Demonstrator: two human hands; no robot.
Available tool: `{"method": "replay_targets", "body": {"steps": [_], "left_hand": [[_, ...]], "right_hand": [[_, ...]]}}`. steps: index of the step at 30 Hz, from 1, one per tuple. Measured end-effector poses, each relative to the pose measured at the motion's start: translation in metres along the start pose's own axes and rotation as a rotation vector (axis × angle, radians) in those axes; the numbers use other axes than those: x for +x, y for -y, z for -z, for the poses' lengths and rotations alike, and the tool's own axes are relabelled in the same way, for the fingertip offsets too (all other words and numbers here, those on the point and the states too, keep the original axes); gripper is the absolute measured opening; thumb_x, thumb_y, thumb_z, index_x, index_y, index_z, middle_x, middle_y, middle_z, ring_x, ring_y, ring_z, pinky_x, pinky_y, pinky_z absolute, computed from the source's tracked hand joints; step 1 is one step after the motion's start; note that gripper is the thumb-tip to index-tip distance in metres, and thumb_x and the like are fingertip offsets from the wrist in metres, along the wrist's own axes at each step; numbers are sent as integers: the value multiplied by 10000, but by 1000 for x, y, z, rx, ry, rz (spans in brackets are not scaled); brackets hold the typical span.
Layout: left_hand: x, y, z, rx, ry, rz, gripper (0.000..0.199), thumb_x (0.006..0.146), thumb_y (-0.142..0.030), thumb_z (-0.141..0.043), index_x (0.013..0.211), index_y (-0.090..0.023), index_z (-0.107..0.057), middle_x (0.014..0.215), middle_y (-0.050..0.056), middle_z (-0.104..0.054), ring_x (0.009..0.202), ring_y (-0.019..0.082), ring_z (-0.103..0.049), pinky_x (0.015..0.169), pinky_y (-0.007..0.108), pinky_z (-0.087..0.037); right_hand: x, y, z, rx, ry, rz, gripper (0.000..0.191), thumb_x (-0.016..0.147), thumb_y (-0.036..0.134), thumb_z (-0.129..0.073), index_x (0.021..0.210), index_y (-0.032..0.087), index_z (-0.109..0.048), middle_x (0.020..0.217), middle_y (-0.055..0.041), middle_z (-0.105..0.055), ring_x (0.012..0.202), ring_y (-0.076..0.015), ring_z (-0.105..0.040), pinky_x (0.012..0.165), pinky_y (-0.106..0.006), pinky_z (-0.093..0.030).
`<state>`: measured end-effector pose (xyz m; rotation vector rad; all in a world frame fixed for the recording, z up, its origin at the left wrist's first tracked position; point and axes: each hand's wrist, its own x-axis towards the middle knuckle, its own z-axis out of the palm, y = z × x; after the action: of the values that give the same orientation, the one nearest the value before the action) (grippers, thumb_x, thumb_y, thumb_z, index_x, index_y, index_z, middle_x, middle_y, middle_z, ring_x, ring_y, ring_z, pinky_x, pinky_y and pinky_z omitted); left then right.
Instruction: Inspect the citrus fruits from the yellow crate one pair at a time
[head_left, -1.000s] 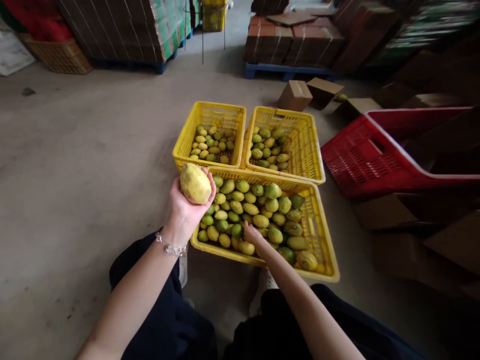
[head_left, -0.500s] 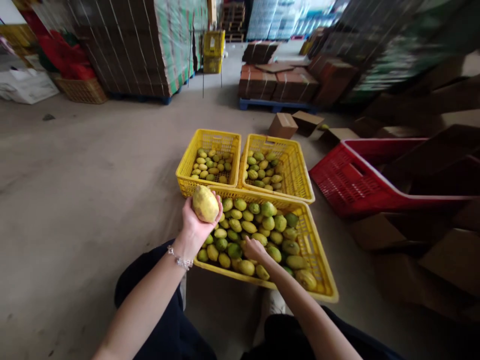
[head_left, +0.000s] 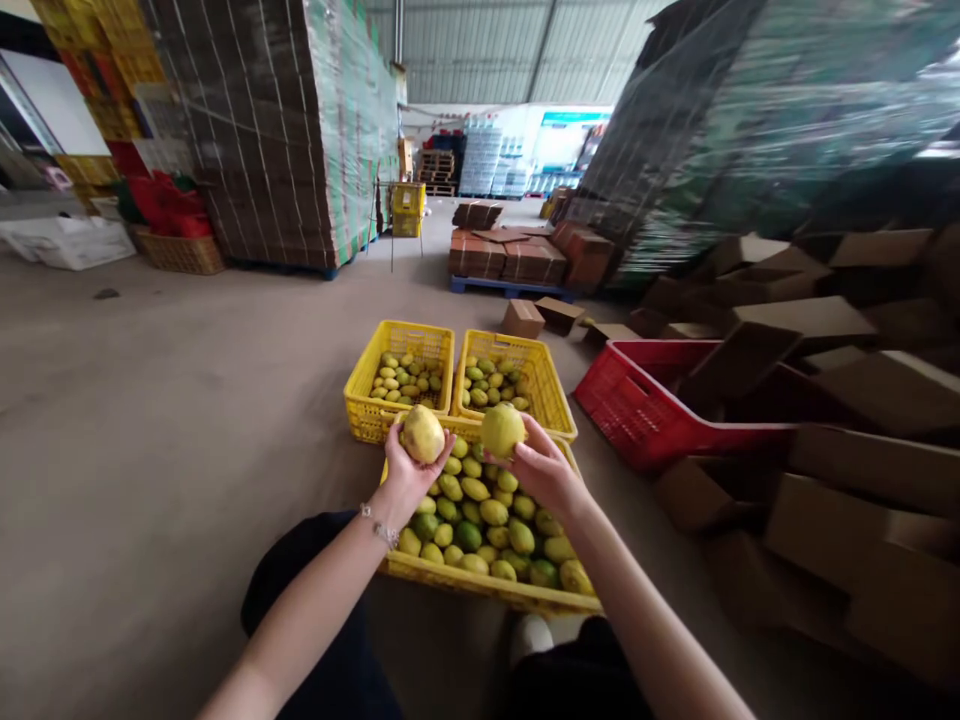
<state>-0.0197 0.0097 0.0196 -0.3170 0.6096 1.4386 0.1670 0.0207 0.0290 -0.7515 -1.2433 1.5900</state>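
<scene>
A yellow lemon with brownish marks (head_left: 424,435) rests in my left hand (head_left: 407,478), its fingers curled around the underside. My right hand (head_left: 546,465) grips a greener-yellow lemon (head_left: 502,431) from its right side. Both fruits are held up side by side, apart from each other, over the near yellow crate (head_left: 480,582). Many yellow and green lemons (head_left: 493,512) fill that crate. Behind it stand two more yellow crates, the left one (head_left: 360,400) and the right one (head_left: 559,400), each with lemons inside.
At the right, a red crate (head_left: 622,420) holds cardboard, with open cardboard boxes (head_left: 832,520) heaped around it. Flattened cartons (head_left: 506,258) lie on a blue pallet farther back. Wrapped stacks (head_left: 247,130) rise at the left and right.
My right hand has come up out of the near crate and now holds a lemon beside the left one. My left hand still holds its lemon. The view has tilted upward.
</scene>
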Motion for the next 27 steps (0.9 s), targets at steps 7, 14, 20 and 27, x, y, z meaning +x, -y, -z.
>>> {"method": "replay_targets", "body": {"steps": [7,14,20,27], "left_hand": [[-11,16,-10,266,255,-167,282,773,-404,-600,821,-133,-663,740,39,-685,597,165,-653,633,309,-557],[-7,26,-4,444,354,-525,273,706,-417,-644,780,-154,-635,689,-1,-660,574,149,-644,640,273,-518],[-5,28,1,663,512,-779,221,792,-363,-569,762,-170,-673,807,29,-669,775,165,-638,758,253,-490],[-5,36,3,779,521,-958,247,827,-325,-508,740,-192,-697,819,42,-654,833,179,-600,828,252,-454]], "right_hand": [[-21,-27,-11,-5,-140,118,516,684,351,-766,1128,287,-511,1061,-27,-678,910,-220,-666,850,-396,-530],[-33,-23,-6,-569,-209,410,514,732,321,-743,1194,246,-530,1109,-69,-648,966,-231,-648,872,-414,-538],[-44,-30,-9,-793,-317,599,497,776,279,-708,1237,245,-525,1183,-94,-624,1044,-242,-629,885,-411,-551],[-42,-29,-7,-863,-394,651,505,764,264,-721,1234,248,-535,1162,-86,-643,988,-236,-652,860,-401,-567]]}}
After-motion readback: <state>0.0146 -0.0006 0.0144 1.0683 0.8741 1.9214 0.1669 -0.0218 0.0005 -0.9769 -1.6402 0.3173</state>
